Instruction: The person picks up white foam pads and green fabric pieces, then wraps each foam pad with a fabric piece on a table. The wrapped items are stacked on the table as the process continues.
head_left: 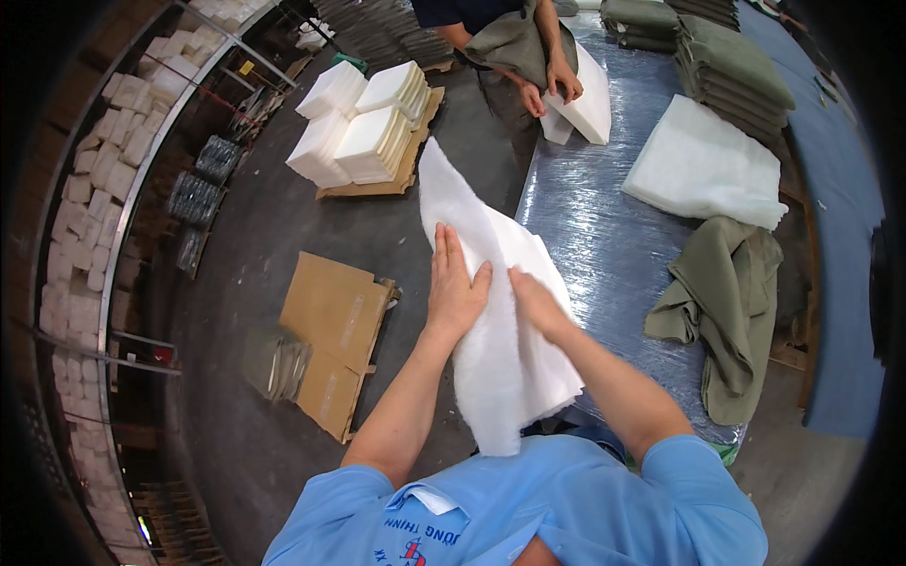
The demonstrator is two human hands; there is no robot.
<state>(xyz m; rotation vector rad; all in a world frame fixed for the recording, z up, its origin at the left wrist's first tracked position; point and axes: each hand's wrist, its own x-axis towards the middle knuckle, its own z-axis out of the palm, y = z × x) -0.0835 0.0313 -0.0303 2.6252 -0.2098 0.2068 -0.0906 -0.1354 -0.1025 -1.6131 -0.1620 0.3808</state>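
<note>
A tall white padding piece (491, 340), with a soft fluffy sheet folded along a smoother white slab, stands tilted in front of my body at the table's left edge. My left hand (458, 292) lies flat on the fluffy side, fingers stretched out and thumb apart. From the right, my right hand (540, 304) grips the padding near the fold; its fingers are partly hidden. Right of it, on the plastic-covered table (585, 236), lie a crumpled olive-green fabric cover (722, 307) and a stack of white wadding sheets (703, 160).
Across the table a co-worker's hands (557, 85) work green fabric over a white slab (587, 104). Folded green covers (731, 71) are stacked at the far right. White foam stacks (363, 123) and flat cardboard (330, 330) sit on pallets at left. Shelving (113, 226) holds white bundles.
</note>
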